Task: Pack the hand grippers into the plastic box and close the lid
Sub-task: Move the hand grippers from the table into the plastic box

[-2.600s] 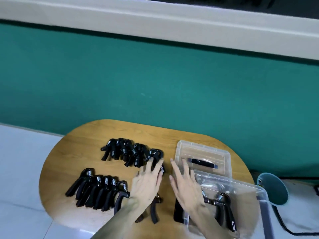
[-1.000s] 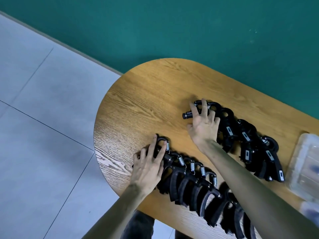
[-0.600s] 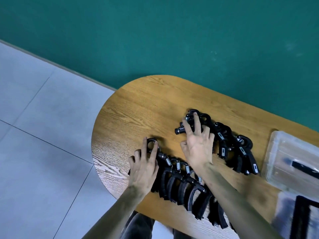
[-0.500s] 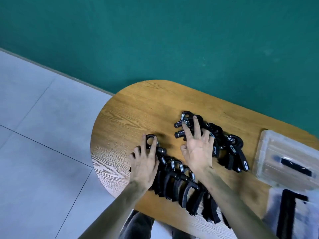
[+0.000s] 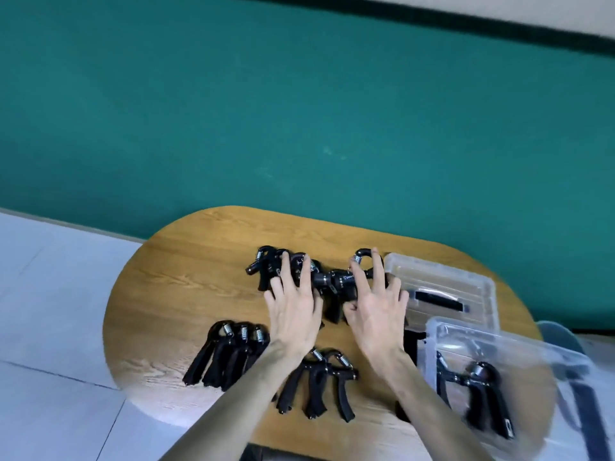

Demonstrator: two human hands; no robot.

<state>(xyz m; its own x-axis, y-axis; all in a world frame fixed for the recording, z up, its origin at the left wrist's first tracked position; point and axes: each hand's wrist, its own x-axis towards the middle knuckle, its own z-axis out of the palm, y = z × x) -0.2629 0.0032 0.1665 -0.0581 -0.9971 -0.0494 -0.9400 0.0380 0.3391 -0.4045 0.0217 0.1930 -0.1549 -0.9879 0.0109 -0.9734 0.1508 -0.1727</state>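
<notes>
- Both our hands lie over the far row of hand grippers (image 5: 319,281) on the wooden table (image 5: 186,287). The left hand (image 5: 294,311) is spread, fingers splayed flat on the left end of the row. The right hand (image 5: 376,309) is spread too, with its thumb curling in toward the grippers at the right end.
- Neither hand looks closed around anything yet, and we cannot tell whether the right thumb already pinches a handle.
- The plastic box (image 5: 499,371) sits at the right, near edge of the table with a few grippers already inside. Its lid (image 5: 442,287) lies flat just beyond it, touching or nearly touching our right fingers.
- To do this step well, we judge it best to press the row together from both ends, so the handles nest, then lift the bunch as one (loose springs can snag on each other) and carry it low toward the box.
- Two more clusters wait nearer to us: one at the left (image 5: 226,354) and one partly under our forearms (image 5: 316,380).
- The box is blurred and partly cut off by the frame edge, so how many grippers it holds, and how much room is left, is hard to make out.
</notes>
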